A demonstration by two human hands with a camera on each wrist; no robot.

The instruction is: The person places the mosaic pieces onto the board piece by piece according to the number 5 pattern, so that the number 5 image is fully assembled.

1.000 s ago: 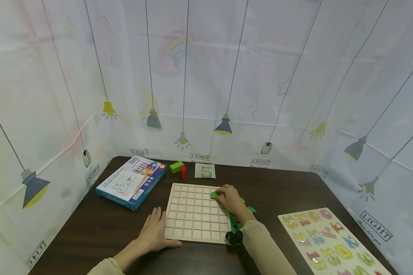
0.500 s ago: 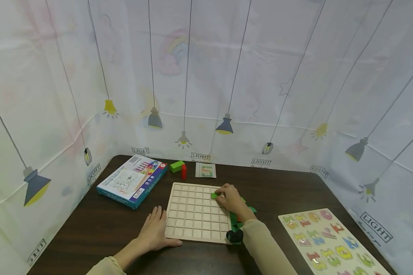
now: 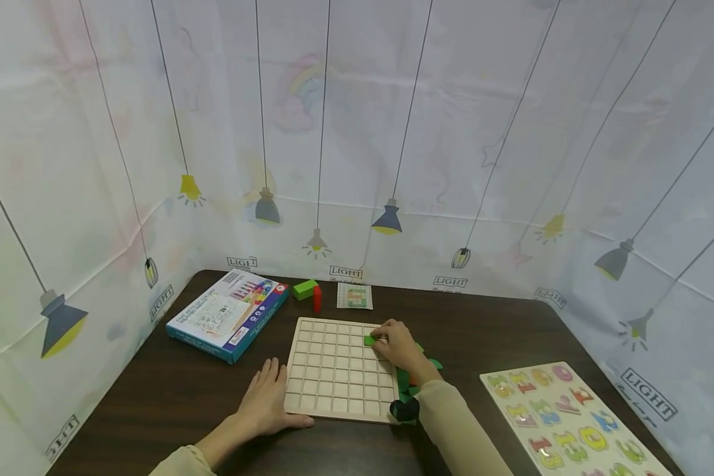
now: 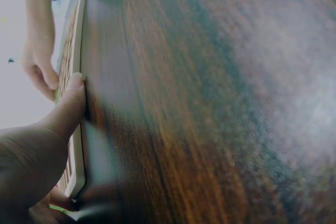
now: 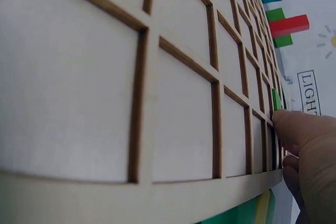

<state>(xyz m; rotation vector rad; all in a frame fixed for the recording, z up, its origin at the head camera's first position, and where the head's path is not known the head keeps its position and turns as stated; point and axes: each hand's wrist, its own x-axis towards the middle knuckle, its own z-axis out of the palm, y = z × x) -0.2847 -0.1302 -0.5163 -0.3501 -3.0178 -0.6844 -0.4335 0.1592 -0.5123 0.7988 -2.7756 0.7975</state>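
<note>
A pale wooden grid board (image 3: 335, 365) lies on the dark table. My right hand (image 3: 400, 345) is over its far right corner, with thumb and curled fingers at a small green block (image 3: 369, 340) on the grid. In the right wrist view the thumb meets this green block (image 5: 276, 99); the fingers' far side is hidden. Along the board's left edge rests my left hand (image 3: 264, 400), fingers extended and spread. Its thumb touches the front edge of the board (image 4: 79, 40) in the left wrist view.
Green pieces (image 3: 403, 380) lie along the board's right side, partly under the right arm. Beyond the board are a green block (image 3: 305, 289), a red block (image 3: 317, 299) and a pattern card (image 3: 354, 296). A box (image 3: 229, 314) stands left, a number puzzle (image 3: 571, 416) right.
</note>
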